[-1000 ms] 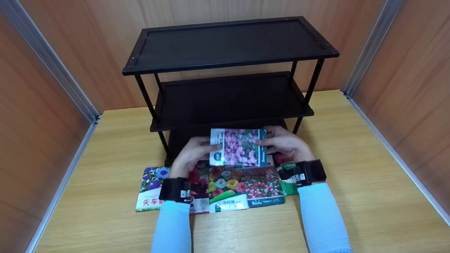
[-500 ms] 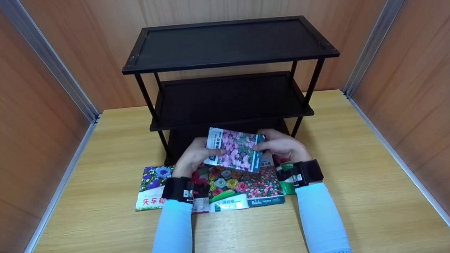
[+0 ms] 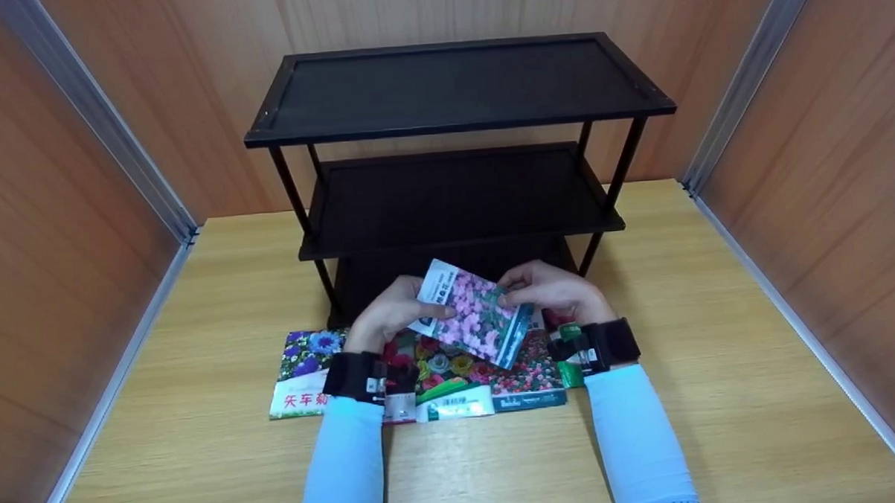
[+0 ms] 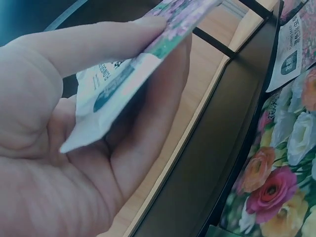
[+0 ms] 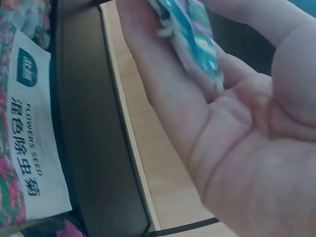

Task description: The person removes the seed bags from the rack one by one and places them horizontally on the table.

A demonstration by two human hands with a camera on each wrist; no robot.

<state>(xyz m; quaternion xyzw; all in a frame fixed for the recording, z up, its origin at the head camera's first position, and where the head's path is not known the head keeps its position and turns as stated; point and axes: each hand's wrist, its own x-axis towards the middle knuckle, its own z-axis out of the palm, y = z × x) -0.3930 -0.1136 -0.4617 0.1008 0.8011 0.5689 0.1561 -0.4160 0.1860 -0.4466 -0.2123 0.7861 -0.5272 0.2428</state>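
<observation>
A flower seed packet (image 3: 476,317) with pink blossoms and a white band is held tilted in the head view, its right side lower. My left hand (image 3: 391,311) pinches its left part, thumb over the printed front and fingers behind, as the left wrist view confirms. At the packet's upper right edge, my right hand (image 3: 554,286) holds it between thumb and fingers. Below the hands lie more seed packets: a blue-flowered one (image 3: 299,379), a multicoloured one (image 3: 453,402), a pink-and-red one (image 3: 530,382) and a green one (image 3: 572,375). My left wrist partly covers a red packet (image 3: 401,407).
A black three-tier shelf (image 3: 457,87) stands behind the hands; its middle tier (image 3: 460,199) overhangs the bottom one. Wood-grain panels (image 3: 825,193) enclose the light wooden table (image 3: 201,454) at the back and both sides.
The held packet has turned clockwise from nearly level to a steep tilt and come slightly lower. The right hand has shifted left along its edge; the left hand has kept its hold.
</observation>
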